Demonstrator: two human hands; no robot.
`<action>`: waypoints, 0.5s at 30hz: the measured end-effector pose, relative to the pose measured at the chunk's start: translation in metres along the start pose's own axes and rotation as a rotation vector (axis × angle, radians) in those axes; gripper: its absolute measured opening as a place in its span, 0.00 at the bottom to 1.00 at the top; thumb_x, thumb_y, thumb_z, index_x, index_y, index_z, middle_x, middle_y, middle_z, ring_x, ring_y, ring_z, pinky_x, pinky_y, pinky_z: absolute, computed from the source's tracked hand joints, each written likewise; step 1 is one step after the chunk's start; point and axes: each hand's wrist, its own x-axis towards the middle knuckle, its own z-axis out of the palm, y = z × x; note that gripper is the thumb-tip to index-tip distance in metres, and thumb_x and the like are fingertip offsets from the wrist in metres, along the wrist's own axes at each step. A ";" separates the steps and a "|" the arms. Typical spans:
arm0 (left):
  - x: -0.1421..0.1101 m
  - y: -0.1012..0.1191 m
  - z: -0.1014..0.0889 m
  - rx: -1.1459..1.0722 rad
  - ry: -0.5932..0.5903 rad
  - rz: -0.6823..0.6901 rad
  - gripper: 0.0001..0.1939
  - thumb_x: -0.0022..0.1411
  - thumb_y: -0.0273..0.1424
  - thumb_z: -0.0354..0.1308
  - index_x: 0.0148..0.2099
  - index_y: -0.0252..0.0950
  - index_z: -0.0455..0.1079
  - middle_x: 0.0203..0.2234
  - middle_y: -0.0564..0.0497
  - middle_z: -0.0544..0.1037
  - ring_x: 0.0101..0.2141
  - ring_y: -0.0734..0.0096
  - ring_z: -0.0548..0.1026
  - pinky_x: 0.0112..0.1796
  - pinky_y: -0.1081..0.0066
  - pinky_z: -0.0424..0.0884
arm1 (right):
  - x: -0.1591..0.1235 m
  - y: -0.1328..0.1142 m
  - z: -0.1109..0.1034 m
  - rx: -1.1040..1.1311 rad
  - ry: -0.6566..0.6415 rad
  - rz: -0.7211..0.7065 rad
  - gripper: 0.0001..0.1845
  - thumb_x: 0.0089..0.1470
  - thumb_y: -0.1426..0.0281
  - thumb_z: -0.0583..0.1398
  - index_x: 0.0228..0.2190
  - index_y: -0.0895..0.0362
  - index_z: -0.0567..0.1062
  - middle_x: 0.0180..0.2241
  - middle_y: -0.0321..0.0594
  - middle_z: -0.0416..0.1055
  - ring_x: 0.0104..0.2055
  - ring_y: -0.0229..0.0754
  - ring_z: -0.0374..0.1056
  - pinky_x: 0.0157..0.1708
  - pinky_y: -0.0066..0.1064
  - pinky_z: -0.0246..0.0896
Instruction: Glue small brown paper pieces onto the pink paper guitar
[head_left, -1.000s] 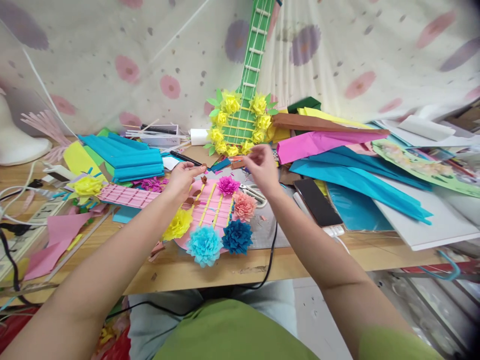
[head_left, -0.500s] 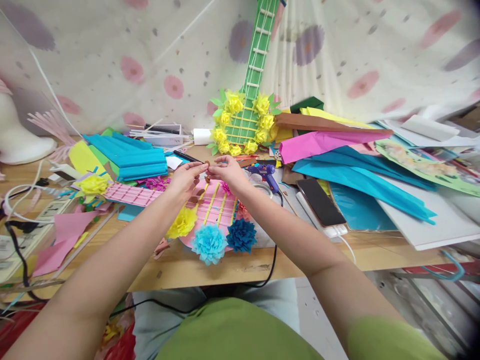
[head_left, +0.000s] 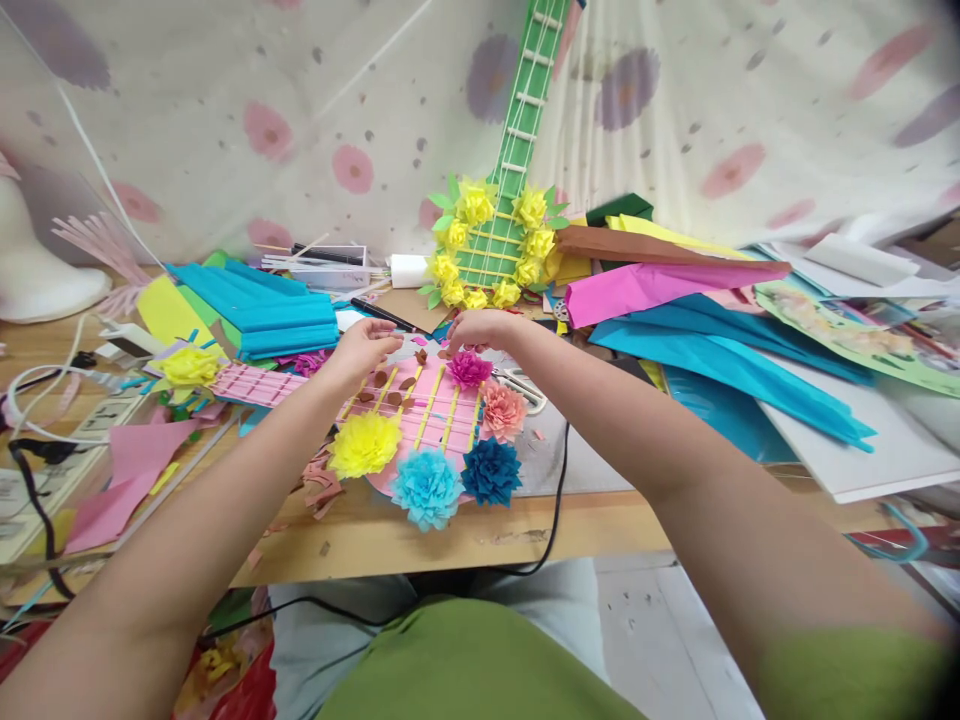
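Note:
A pink paper guitar [head_left: 431, 385] lies on the table below my hands, with paper flowers around its body. Several small brown paper pieces [head_left: 394, 398] sit on its pink face. My left hand [head_left: 366, 345] hovers over the upper left of the body, fingers loosely spread, nothing visible in them. Past the magenta flower [head_left: 470, 369], my right hand [head_left: 484, 330] reaches down at the guitar's far edge. Its fingers are bent together, and a small brown paper piece [head_left: 444, 353] shows at the fingertips; the grip is partly hidden.
A green paper guitar [head_left: 517, 150] with yellow flowers leans against the curtain. Folded blue paper [head_left: 262, 310] lies left, and coloured paper sheets [head_left: 675, 275] are piled right. Scissors [head_left: 525, 388] lie beside the guitar. A black cable [head_left: 559, 490] hangs over the table's front edge.
My hands, earlier together over a small brown piece, have moved apart. The left went slightly left; the right shifted right and now reaches down at the guitar's far edge.

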 end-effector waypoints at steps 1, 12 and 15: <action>0.001 -0.001 0.000 0.016 -0.002 0.009 0.18 0.36 0.26 0.64 0.35 0.35 0.67 0.30 0.50 0.76 0.31 0.70 0.73 0.34 0.69 0.65 | 0.003 -0.005 -0.002 -0.061 -0.030 -0.002 0.13 0.42 0.73 0.67 0.20 0.58 0.66 0.18 0.31 0.55 0.22 0.33 0.52 0.22 0.28 0.45; 0.004 -0.005 -0.019 0.206 -0.004 0.069 0.11 0.41 0.26 0.62 0.31 0.35 0.68 0.26 0.52 0.73 0.31 0.67 0.72 0.36 0.66 0.67 | 0.031 -0.025 0.008 -0.244 -0.285 -0.013 0.17 0.46 0.73 0.65 0.16 0.59 0.62 0.18 0.30 0.53 0.22 0.31 0.49 0.22 0.27 0.42; 0.001 -0.005 -0.018 0.207 -0.016 0.049 0.11 0.41 0.27 0.62 0.31 0.35 0.68 0.27 0.52 0.73 0.30 0.68 0.71 0.32 0.68 0.65 | 0.036 -0.025 0.005 -0.258 -0.378 -0.042 0.17 0.44 0.68 0.67 0.18 0.60 0.64 0.18 0.30 0.54 0.23 0.31 0.50 0.22 0.26 0.43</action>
